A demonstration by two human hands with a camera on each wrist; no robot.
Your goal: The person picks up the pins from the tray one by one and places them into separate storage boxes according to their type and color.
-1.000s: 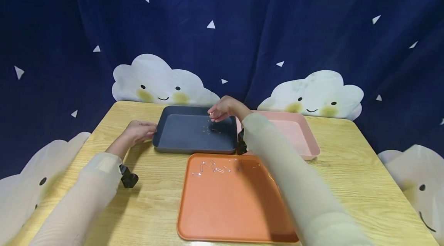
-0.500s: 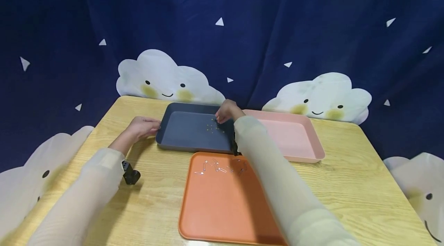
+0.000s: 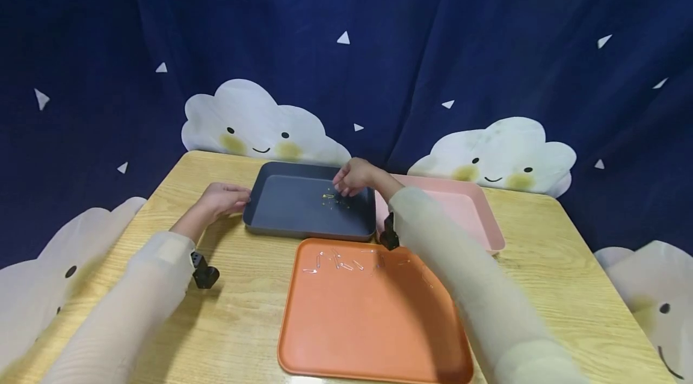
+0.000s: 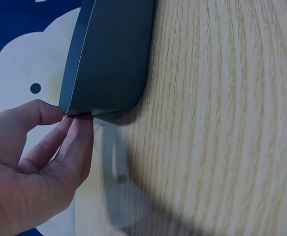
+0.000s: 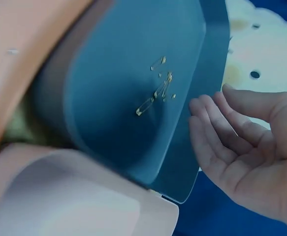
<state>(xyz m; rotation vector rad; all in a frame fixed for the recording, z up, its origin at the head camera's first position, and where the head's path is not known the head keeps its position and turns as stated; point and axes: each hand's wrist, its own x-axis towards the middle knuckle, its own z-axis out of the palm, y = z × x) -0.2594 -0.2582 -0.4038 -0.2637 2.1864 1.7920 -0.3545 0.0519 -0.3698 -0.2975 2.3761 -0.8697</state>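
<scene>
With thumb on the rim and fingertips against the outer wall, my left hand [image 4: 49,152] pinches the left end of a dark grey tray [image 3: 287,209]. My right hand [image 3: 354,177] hovers over that tray's right part, its fingers loosely bent and nothing between them in the right wrist view. Just below its fingertips are several gold safety pins [image 5: 144,105], grouped on the tray floor. One gold pin shows brighter and larger than the others in the head view, close to the fingertips.
An orange tray [image 3: 368,318] lies in front, with several silver safety pins [image 3: 346,265] near its far edge. A pink tray [image 3: 465,209] stands right of the grey one, partly behind the right sleeve. A dark blue curtain [image 3: 379,23] hangs behind the wooden table [image 3: 547,288].
My right hand dipped low into the grey tray with its fingers gathered, then rose slightly and loosened, letting go of a gold safety pin. My left hand keeps its hold on the rim.
</scene>
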